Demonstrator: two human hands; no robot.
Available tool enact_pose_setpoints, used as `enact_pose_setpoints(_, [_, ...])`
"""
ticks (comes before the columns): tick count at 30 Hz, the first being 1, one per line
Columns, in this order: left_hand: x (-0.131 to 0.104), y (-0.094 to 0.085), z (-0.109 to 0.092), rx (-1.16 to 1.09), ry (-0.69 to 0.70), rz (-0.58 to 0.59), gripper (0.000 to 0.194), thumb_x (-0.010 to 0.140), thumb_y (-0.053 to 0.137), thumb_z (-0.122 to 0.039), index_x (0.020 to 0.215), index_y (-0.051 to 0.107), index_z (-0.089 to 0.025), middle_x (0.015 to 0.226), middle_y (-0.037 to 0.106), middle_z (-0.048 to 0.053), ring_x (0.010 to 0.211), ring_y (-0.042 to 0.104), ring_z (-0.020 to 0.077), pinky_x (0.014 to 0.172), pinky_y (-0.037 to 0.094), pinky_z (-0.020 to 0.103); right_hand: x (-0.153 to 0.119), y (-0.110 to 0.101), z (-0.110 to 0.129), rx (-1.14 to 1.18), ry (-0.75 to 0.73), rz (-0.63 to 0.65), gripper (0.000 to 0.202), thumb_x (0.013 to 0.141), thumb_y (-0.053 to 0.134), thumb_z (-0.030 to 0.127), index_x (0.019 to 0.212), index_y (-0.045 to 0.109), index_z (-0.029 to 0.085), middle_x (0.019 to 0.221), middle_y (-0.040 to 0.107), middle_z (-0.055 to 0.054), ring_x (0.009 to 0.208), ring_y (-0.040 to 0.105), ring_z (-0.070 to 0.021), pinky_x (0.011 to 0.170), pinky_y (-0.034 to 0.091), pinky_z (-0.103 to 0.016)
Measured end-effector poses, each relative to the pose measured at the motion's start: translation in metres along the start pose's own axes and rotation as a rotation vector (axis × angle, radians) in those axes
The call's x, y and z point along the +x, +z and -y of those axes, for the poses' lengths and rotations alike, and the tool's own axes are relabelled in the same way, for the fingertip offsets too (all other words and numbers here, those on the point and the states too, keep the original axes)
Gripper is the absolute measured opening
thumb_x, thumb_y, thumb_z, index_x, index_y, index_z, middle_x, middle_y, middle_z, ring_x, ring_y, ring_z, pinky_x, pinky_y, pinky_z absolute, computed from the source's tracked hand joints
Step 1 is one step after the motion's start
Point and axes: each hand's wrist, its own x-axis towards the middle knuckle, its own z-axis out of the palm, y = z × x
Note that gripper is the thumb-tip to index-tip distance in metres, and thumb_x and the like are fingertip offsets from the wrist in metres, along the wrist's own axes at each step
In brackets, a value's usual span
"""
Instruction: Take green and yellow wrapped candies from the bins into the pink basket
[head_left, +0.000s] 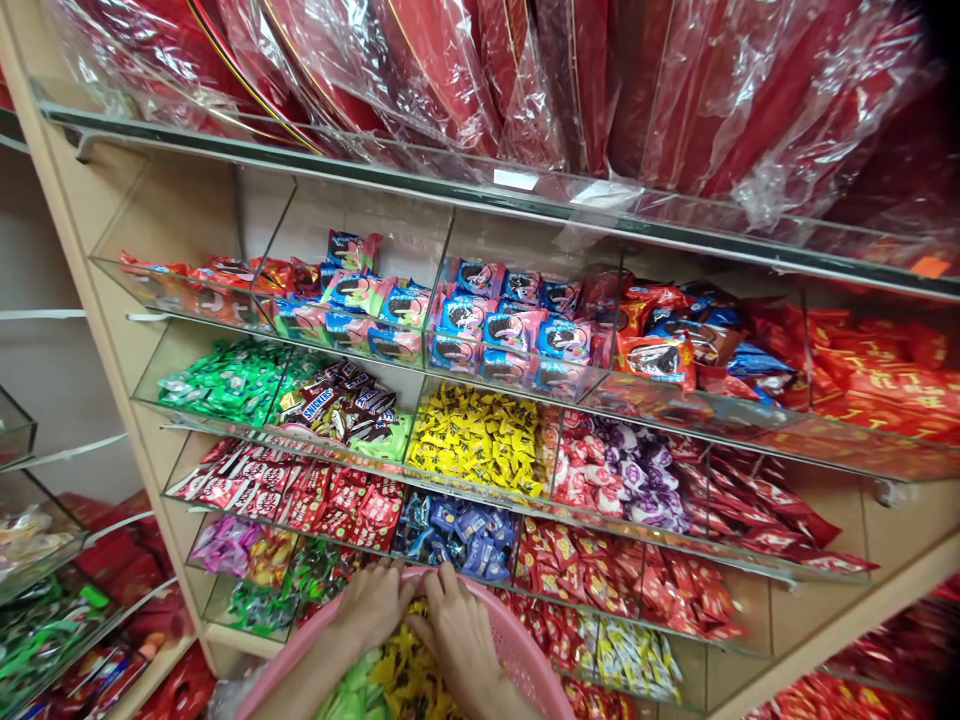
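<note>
A pink plastic basket [521, 640] with small holes in its wall stands low in front of me, at the bottom of the head view. My left hand [375, 603] grips its far rim, fingers curled over the edge. Close beside it, my right hand [452, 620] is closed on the same rim, with the thumb on the inner side. Beneath my wrists, yellow-wrapped candies [401, 675] lie inside the basket, next to light green packets [352, 690]. My forearms hide part of the contents.
Beyond the basket rise tiered glass shelves [525, 500] divided into bins. They hold yellow candies [480, 440], Snickers bars [337, 400], green candies [225, 380] and blue-pink cookie packs [487, 325]. Red items in clear plastic [450, 70] fill the top. A wooden side panel [97, 300] stands left.
</note>
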Motion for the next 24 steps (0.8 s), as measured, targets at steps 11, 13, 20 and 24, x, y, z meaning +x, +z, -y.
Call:
enact_pose_setpoints(11, [0.001,-0.001,0.000,0.026,0.018,-0.007,0.048,0.084,0.018,-0.039,0.106,0.054,-0.017,0.103,0.060,0.012,0.093,0.056,0.0238,0.078,0.040,0.035,0.003,-0.008,-0.002,-0.047,-0.048,-0.079,0.021,0.075,0.055,0.032,0.090,0.048,0.020,0.088,0.054,-0.004,0.070,0.058,-0.0175,0.048,0.041,-0.024])
enact_pose_setpoints(13, [0.001,0.000,0.000,0.036,0.030,-0.008,0.045,0.083,0.021,-0.037,0.108,0.053,-0.016,0.105,0.059,0.012,0.094,0.055,0.0239,0.078,0.040,0.035,0.005,-0.025,-0.003,-0.039,-0.074,-0.124,0.022,0.078,0.051,0.037,0.092,0.048,0.020,0.086,0.053,-0.003,0.068,0.057,-0.0167,0.047,0.039,-0.023])
enact_pose_setpoints(20, [0.001,0.000,0.002,-0.037,0.008,-0.032,0.050,0.083,0.017,-0.045,0.101,0.055,-0.018,0.099,0.062,0.010,0.089,0.058,0.0238,0.075,0.041,0.035,0.052,-0.122,-0.039,-0.096,-0.086,-0.336,0.026,0.088,0.031,0.032,0.096,0.050,0.018,0.086,0.053,-0.006,0.075,0.052,-0.0136,0.059,0.039,-0.022])
enact_pose_setpoints(24, [0.000,-0.003,0.003,-0.039,-0.004,-0.024,0.051,0.083,0.018,-0.045,0.105,0.054,-0.017,0.100,0.062,0.011,0.092,0.057,0.0240,0.077,0.039,0.035,0.095,-0.155,-0.072,-0.384,0.096,-0.264,0.020,0.084,0.036,0.016,0.091,0.054,0.013,0.089,0.056,-0.012,0.087,0.049,-0.0209,0.069,0.039,-0.030])
